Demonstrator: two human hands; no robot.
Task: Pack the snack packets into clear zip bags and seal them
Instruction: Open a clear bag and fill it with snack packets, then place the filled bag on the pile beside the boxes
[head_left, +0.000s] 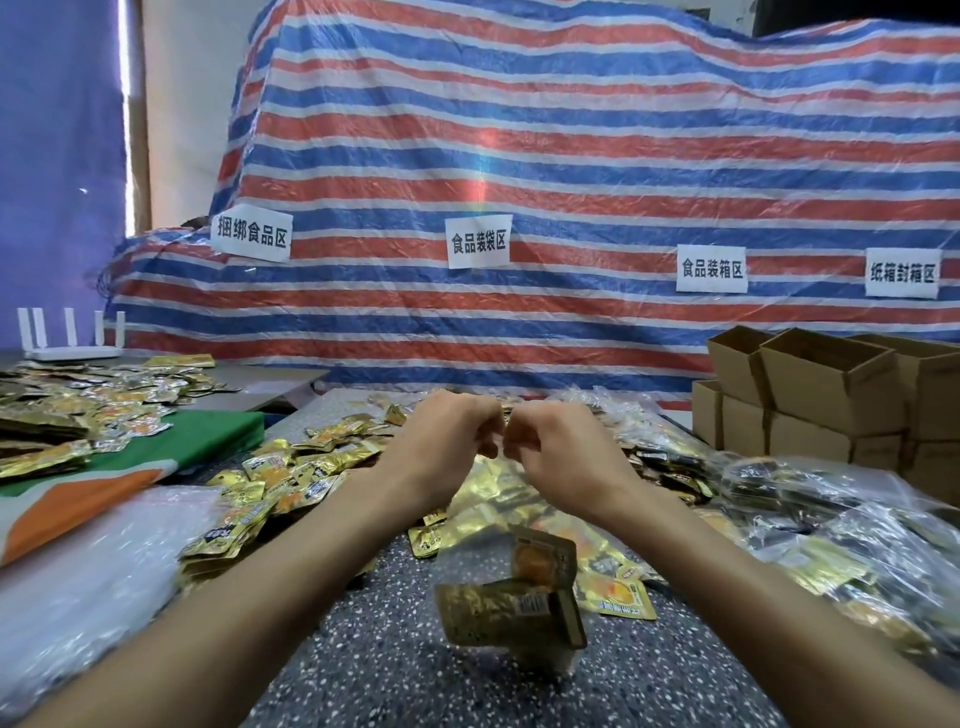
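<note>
1. At the far left corner of the bench (374, 670) I see a white router (70, 345). Nearer me along the left edge lie a green and orange cloth (156, 457) and a pile of empty clear bags (78, 582).
2. Loose gold snack packets (291, 473) are heaped left of the bench's middle.
3. The left hand (447, 441) is raised over the middle, its fingers curled and pinching the top edge of the clear zip bag (498, 571).
4. The bag hangs below both hands, blurred, with a few gold packets in its bottom.
5. The right hand (553, 452) is just beside the left. Its fingers are curled on the same top edge, probably a pinch, though the fingertips face away from me.
6. Filled bags (831, 525) crowd the right edge, and cardboard boxes (821, 387) are stacked at the far right corner.
</note>
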